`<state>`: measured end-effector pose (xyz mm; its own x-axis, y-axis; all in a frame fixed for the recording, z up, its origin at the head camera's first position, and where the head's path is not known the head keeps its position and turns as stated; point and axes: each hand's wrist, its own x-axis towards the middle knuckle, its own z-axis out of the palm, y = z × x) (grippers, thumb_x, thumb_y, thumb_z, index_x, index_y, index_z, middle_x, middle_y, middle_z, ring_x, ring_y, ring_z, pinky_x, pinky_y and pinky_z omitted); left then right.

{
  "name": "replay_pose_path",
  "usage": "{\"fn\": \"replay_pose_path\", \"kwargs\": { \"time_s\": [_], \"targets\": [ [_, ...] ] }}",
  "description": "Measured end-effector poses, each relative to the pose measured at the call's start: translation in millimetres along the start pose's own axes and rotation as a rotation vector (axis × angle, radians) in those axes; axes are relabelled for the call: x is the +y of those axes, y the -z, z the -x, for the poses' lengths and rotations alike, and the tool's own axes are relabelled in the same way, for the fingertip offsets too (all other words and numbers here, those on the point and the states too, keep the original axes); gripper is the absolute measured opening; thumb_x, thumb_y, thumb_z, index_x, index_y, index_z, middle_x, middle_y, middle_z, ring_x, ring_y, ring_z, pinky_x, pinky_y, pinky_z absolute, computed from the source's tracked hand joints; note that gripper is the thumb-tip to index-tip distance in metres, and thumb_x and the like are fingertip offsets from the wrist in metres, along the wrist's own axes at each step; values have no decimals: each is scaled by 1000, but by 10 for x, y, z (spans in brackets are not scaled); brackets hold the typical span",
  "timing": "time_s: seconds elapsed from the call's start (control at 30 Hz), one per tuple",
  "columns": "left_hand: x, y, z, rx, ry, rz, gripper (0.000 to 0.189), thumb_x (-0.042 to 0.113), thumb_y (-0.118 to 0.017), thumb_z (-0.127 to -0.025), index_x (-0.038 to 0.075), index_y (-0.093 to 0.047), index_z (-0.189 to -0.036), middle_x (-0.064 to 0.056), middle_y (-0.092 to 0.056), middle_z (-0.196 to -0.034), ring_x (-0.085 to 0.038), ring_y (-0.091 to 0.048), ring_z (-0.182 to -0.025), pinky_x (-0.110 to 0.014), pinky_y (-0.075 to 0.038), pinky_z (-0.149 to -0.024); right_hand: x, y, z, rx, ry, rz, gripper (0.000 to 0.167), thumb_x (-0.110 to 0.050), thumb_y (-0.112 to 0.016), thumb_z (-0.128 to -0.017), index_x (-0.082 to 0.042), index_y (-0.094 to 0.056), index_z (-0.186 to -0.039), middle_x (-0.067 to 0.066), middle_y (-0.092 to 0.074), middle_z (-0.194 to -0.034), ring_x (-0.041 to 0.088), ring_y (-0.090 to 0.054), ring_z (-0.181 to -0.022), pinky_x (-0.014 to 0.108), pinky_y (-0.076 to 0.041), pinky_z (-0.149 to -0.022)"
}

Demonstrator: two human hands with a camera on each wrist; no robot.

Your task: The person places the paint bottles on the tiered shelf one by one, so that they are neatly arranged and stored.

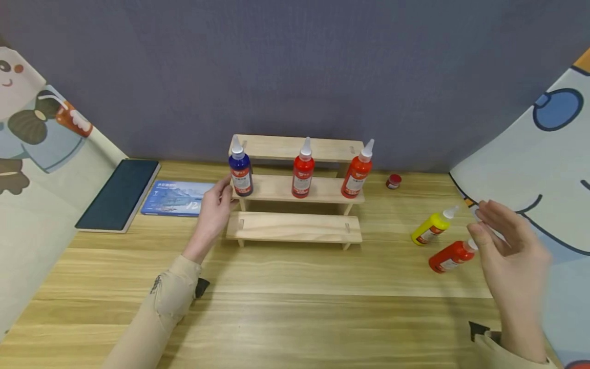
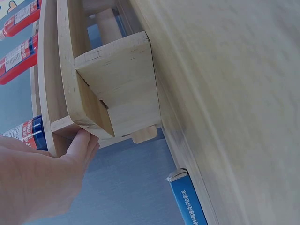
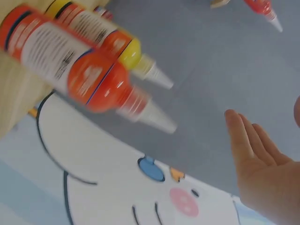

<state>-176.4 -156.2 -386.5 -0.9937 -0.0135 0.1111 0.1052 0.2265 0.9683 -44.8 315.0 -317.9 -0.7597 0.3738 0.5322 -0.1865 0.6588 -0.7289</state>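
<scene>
The left hand (image 1: 214,204) grips a wooden stand (image 1: 295,228) beside a blue bottle (image 1: 241,175); the empty right hand (image 1: 516,259) is wide, near a red bottle (image 1: 449,258) and a yellow bottle (image 1: 430,228) on the desk (image 1: 322,318).

Dark-blue bottle (image 1: 240,176), yellow bottle (image 1: 430,229), three red bottles (image 1: 302,176), white nozzles (image 1: 306,146).
Red-and-white labels (image 1: 301,184); pale wood-grain stepped rack (image 1: 295,228); streaked yellow-brown tabletop (image 1: 322,318); blue box (image 1: 170,199) with mountain print; dark-teal notebook (image 1: 121,193); cartoon-patterned side panels (image 1: 560,169).
</scene>
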Motion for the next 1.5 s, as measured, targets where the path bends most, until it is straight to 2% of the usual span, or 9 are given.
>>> {"fn": "replay_pose_path", "kwargs": {
  "time_s": [0.17, 0.27, 0.47, 0.57, 0.73, 1.0, 1.17, 1.37, 1.5],
  "targets": [
    [2, 5, 1, 7, -3, -2, 48, 5, -34, -116, -7, -36, -162, -32, -41, -161, -45, -54, -139, -45, -57, -111, 120, 124, 10, 52, -44, 99, 49, -6, -77, -100, -12, -64, -148, -2, -68, -141, -5, -62, -119, 8, -52, -101],
    [4, 10, 5, 6, -1, 2, 48, 6, -34, -116, -7, -35, -162, -32, -41, -161, -45, -53, -140, -45, -57, -112, 208, 187, 4, 63, -98, 140, 49, -11, -76, -102, -12, -63, -149, 0, -67, -143, -6, -61, -119, 9, -51, -104],
    [1, 11, 1, 2, 2, 3, 48, 6, -34, -116, -7, -35, -162, -31, -41, -162, -44, -52, -140, -45, -57, -112, 393, 250, 9, -13, -301, 210, 53, -22, -73, -105, -12, -58, -155, 5, -61, -152, -7, -57, -123, 4, -46, -103],
    [-2, 7, -2, 3, 0, 7, 48, 6, -34, -116, -8, -35, -162, -32, -41, -161, -44, -53, -140, -45, -57, -112, 489, 258, 30, -67, -346, 232, 56, -22, -71, -106, -9, -54, -158, 9, -58, -155, -7, -56, -126, 1, -44, -100],
    [-2, 4, -2, 8, -4, 9, 47, 5, -34, -116, -9, -36, -161, -32, -42, -160, -45, -53, -139, -45, -58, -110, 670, 242, 89, -165, -315, 229, 59, -22, -69, -108, -1, -48, -159, 24, -53, -156, -9, -52, -124, -1, -43, -97],
    [-6, 3, 3, 10, -10, 12, 47, 4, -34, -116, -9, -36, -161, -33, -41, -161, -47, -52, -140, -46, -57, -112, 854, 244, 148, -345, -220, 243, 64, -23, -71, -107, 16, -46, -151, 45, -54, -140, -21, -46, -105, -9, -42, -80],
    [-5, 7, 7, 11, -7, 13, 47, 4, -34, -116, -9, -36, -161, -33, -42, -160, -46, -52, -140, -46, -57, -112, 948, 215, 169, -395, -164, 218, 59, -16, -74, -105, 20, -49, -144, 47, -57, -134, -27, -39, -95, -9, -43, -75],
    [-13, 2, 0, 6, -7, 27, 47, 5, -34, -116, -9, -37, -161, -32, -41, -161, -45, -51, -142, -47, -56, -112, 1020, 180, 200, -427, -83, 218, 44, -12, -76, -103, 14, -57, -134, 44, -62, -126, -31, -37, -97, -9, -43, -73],
    [-11, 5, 6, 8, -10, 34, 47, 6, -34, -117, -9, -38, -160, -32, -41, -161, -45, -50, -142, -47, -56, -113, 1031, 166, 203, -428, -77, 229, 44, -11, -76, -103, 14, -57, -133, 45, -63, -124, -31, -36, -95, -9, -43, -71]
  ]
}}
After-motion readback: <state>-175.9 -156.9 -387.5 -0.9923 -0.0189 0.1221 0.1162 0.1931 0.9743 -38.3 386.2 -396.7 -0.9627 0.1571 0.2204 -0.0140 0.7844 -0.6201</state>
